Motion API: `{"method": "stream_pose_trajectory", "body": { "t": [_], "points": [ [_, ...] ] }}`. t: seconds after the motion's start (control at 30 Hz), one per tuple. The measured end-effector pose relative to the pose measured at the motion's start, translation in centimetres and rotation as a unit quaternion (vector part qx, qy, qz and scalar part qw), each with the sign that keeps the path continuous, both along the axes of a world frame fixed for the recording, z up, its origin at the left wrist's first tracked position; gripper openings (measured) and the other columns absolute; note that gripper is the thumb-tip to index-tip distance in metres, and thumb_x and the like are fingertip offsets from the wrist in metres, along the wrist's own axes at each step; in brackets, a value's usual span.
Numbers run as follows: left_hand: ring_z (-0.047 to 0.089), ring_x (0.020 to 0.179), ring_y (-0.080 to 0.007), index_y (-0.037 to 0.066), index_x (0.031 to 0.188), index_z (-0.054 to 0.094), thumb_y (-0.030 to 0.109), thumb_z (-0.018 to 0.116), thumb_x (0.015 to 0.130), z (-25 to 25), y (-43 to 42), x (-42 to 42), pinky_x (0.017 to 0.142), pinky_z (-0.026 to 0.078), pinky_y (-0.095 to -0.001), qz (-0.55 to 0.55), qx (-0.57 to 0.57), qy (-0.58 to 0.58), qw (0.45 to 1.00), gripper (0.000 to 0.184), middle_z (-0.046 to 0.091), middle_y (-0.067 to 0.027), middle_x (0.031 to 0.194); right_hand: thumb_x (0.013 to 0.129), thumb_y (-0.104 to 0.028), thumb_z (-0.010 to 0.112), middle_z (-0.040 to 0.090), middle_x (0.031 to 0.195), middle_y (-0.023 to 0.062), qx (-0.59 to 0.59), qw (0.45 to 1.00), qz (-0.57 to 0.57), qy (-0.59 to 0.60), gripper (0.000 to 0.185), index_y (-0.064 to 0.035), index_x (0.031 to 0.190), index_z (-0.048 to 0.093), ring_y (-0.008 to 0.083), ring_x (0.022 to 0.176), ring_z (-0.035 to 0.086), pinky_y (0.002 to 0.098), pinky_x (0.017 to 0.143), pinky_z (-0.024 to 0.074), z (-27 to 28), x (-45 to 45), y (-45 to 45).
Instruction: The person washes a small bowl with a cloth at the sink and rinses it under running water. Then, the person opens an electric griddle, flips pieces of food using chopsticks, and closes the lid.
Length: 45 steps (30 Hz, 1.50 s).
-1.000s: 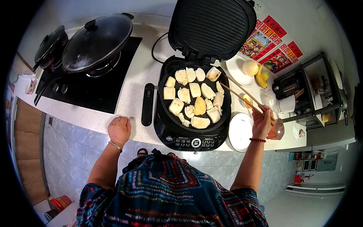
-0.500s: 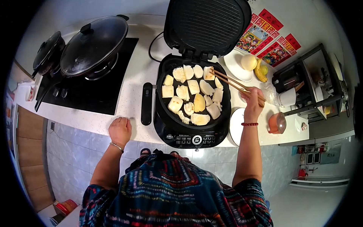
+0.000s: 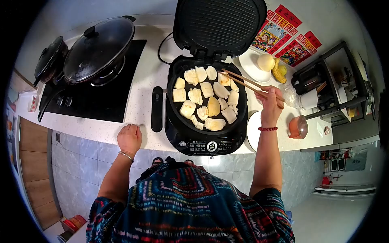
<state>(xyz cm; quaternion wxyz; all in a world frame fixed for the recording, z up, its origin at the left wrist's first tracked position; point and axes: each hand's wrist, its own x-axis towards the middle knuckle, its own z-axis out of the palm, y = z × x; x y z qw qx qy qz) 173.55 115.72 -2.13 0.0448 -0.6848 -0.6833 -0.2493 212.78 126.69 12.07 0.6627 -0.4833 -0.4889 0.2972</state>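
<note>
My right hand (image 3: 271,104) holds wooden chopsticks (image 3: 252,86) to the right of the electric griddle (image 3: 204,148). Their tips reach the browned white piece (image 3: 224,78) at the pan's upper right; whether they grip it I cannot tell. Several pale pieces lie spread over the black pan, among them a yellower one (image 3: 213,106) near the middle. The ridged lid (image 3: 219,26) stands raised behind. My left hand (image 3: 129,138) rests closed on the counter's front edge, left of the griddle handle (image 3: 157,109); whatever its curled fingers might hold is hidden.
A lidded wok (image 3: 99,50) and a smaller lidded pot (image 3: 49,60) sit on the black stove (image 3: 115,99) at left. Right of the griddle are a white plate (image 3: 253,131), an orange container (image 3: 298,127), bananas (image 3: 278,72) and a black rack (image 3: 344,77).
The chopsticks and my right hand have moved up and left, bringing the tips onto the upper-right piece. That piece has shifted slightly. My left hand stays on the counter edge.
</note>
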Motion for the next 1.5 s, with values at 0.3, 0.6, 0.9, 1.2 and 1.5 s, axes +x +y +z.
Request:
{"method": "stream_pose_trajectory", "body": {
  "t": [0.3,0.6,0.9,1.2,1.5],
  "points": [
    [0.054,0.062,-0.0292,0.005,0.065,0.053,0.012,0.055,0.074,0.1,0.0,0.0,0.058,0.045,-0.0377,0.001,0.001,0.001,1.000,0.011,0.054,-0.0114,0.065,0.089,-0.021,0.046,0.056,0.084,0.0102,-0.079,0.991,0.036,0.102,0.021,-0.0011,0.090,0.051,0.0207,0.067,0.061,0.0267,0.058,0.0509,-2.1,-1.3,0.7],
    [0.054,0.063,-0.0288,0.005,0.066,0.053,0.014,0.055,0.074,0.1,0.0,0.0,0.059,0.045,-0.0377,0.002,0.001,0.000,1.000,0.012,0.055,-0.0112,0.065,0.089,-0.020,0.045,0.056,0.086,0.0115,-0.085,0.989,0.037,0.111,0.019,-0.0013,0.090,0.049,0.0226,0.065,0.061,0.0273,0.057,0.0508,-1.6,-1.7,0.7],
    [0.054,0.064,-0.0320,0.004,0.067,0.052,0.012,0.054,0.075,0.3,-0.1,0.0,0.057,0.044,-0.0407,-0.008,-0.006,-0.023,1.000,0.011,0.054,-0.0130,0.066,0.087,-0.019,0.046,0.056,0.086,0.0097,-0.093,0.990,0.019,0.101,0.018,-0.0010,0.087,0.051,0.0193,0.063,0.061,0.0260,0.056,0.0510,-1.5,-2.2,0.7],
    [0.054,0.063,-0.0316,0.005,0.066,0.052,0.012,0.054,0.075,0.0,-0.1,-0.1,0.057,0.044,-0.0406,-0.008,-0.001,-0.025,1.000,0.011,0.054,-0.0130,0.065,0.088,-0.019,0.047,0.058,0.078,0.0100,-0.036,0.999,-0.008,0.012,0.022,0.0015,0.082,0.053,0.0177,0.060,0.060,0.0247,0.053,0.0514,-1.3,-3.2,0.5],
    [0.054,0.063,-0.0308,0.005,0.067,0.052,0.011,0.055,0.073,-0.1,-0.1,-0.2,0.057,0.044,-0.0399,-0.011,0.007,-0.026,1.000,0.010,0.054,-0.0125,0.065,0.087,-0.022,0.047,0.058,0.078,0.0165,-0.054,0.989,-0.034,0.135,0.024,0.0010,0.083,0.049,0.0252,0.066,0.062,0.0306,0.058,0.0525,-0.9,-1.9,0.2]
  ]
}}
